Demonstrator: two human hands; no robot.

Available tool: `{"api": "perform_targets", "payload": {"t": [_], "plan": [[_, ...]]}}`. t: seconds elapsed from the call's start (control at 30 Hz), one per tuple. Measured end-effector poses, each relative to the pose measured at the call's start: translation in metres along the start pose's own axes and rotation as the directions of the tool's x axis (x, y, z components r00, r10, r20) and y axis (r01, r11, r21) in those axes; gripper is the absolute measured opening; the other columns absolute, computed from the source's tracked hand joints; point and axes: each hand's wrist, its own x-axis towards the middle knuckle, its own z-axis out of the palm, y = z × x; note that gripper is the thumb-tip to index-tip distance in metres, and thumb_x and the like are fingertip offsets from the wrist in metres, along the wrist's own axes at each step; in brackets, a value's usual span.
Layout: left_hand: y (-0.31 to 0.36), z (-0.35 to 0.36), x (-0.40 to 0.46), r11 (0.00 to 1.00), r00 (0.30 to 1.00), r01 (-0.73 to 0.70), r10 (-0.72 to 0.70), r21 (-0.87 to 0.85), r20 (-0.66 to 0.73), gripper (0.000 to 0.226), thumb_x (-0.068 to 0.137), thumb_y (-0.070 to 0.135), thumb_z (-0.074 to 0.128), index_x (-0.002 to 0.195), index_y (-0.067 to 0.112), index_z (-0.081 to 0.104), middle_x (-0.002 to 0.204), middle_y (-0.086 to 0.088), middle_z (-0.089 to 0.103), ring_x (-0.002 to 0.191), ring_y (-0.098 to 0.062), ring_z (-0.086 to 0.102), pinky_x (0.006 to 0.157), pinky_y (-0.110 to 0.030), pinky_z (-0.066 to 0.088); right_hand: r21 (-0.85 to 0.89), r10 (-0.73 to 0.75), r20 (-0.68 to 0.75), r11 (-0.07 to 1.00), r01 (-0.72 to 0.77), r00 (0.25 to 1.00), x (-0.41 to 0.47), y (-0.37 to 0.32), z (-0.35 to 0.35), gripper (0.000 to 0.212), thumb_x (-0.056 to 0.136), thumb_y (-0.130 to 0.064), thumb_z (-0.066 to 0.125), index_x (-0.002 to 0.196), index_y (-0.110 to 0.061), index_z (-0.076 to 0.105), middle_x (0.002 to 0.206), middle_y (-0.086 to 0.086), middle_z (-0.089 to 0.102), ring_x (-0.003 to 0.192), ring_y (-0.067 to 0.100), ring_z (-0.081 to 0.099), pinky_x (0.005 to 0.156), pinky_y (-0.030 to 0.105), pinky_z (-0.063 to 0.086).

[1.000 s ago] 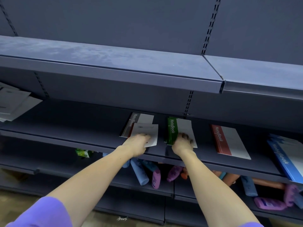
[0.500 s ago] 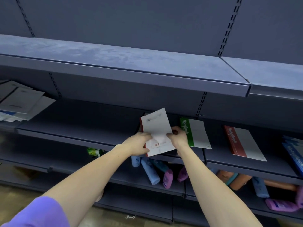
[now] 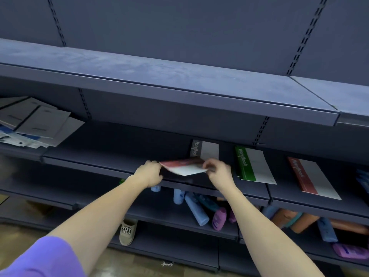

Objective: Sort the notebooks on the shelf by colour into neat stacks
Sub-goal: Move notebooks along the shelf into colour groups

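A red and white notebook [image 3: 184,166], blurred by motion, is held almost flat just above the middle shelf [image 3: 103,156]. My left hand [image 3: 149,172] grips its left corner and my right hand [image 3: 216,169] pinches its right edge. Behind it a grey notebook [image 3: 205,149] lies on the shelf. To the right lie a green notebook [image 3: 253,166] and then a red notebook [image 3: 311,176]. A blue notebook [image 3: 362,179] shows at the far right edge. A loose pile of grey and blue notebooks [image 3: 34,122] sits at the far left of the shelf.
The upper shelf [image 3: 159,76] overhangs the work area. On the lower shelf [image 3: 169,217] lie several blue, purple and orange bottles [image 3: 196,211]. A beige slipper [image 3: 127,231] stands on the floor below.
Both hands have turned the notebook from upright with its white back showing to nearly flat with its red cover up. The view has shifted left.
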Motion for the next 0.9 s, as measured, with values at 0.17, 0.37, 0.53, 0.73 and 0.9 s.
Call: {"api": "perform_targets", "payload": {"t": [0.17,0.37,0.53,0.73,0.9], "plan": [[-0.011,0.005,-0.008,0.994,0.994,-0.097,0.099,0.056,-0.048,0.047,0.094,0.033,0.056,0.138,0.015,0.048,0.130,-0.006,0.052,0.122,-0.029,0.046,0.096,-0.044,0.047,-0.195,0.105,0.087,0.977,-0.087,0.991,-0.017,0.020,0.021,0.051,0.075,0.014,0.042,0.096,-0.019,0.075,0.106,-0.001,0.073,0.109,0.025,0.063,0.095,0.033,0.050],[0.013,0.012,-0.011,0.915,0.913,-0.404,0.405,-0.017,0.046,0.053,0.095,0.036,0.058,0.146,0.032,0.044,0.151,0.001,0.042,0.137,-0.026,0.038,0.109,-0.044,0.039,-0.284,0.188,-0.075,0.937,-0.202,0.979,-0.031,-0.008,0.029,0.020,0.093,-0.014,0.053,0.109,-0.009,0.064,0.111,0.011,0.063,0.108,0.033,0.055,0.085,0.036,0.043],[0.030,0.026,-0.013,0.919,0.916,-0.391,0.384,0.045,0.121,0.049,0.095,0.031,0.056,0.143,0.025,0.048,0.147,-0.003,0.043,0.128,-0.031,0.040,0.105,-0.046,0.040,-0.038,0.550,0.041,0.835,-0.549,0.834,-0.048,-0.014,0.047,0.033,0.095,-0.037,0.056,0.107,-0.006,0.057,0.099,0.011,0.068,0.084,0.029,0.069,0.071,0.040,0.060],[0.047,0.026,-0.019,0.876,0.876,-0.482,0.482,0.003,0.021,0.024,0.099,0.024,0.043,0.109,0.016,0.062,0.110,-0.004,0.057,0.103,-0.027,0.049,0.086,-0.043,0.048,0.563,0.728,0.000,0.567,-0.601,0.686,-0.065,-0.013,0.044,0.044,0.084,-0.006,0.073,0.117,-0.004,0.044,0.104,0.010,0.062,0.092,0.024,0.062,0.064,0.033,0.052],[0.083,0.026,-0.017,0.817,0.818,-0.572,0.575,0.078,-0.014,0.026,0.098,0.023,0.044,0.115,0.018,0.062,0.110,-0.004,0.059,0.103,-0.027,0.056,0.082,-0.041,0.045,0.460,0.653,-0.090,0.697,-0.550,0.752,-0.091,0.007,0.015,0.025,0.091,-0.009,0.058,0.113,-0.017,0.050,0.102,0.000,0.063,0.096,0.022,0.062,0.081,0.039,0.053]]}}
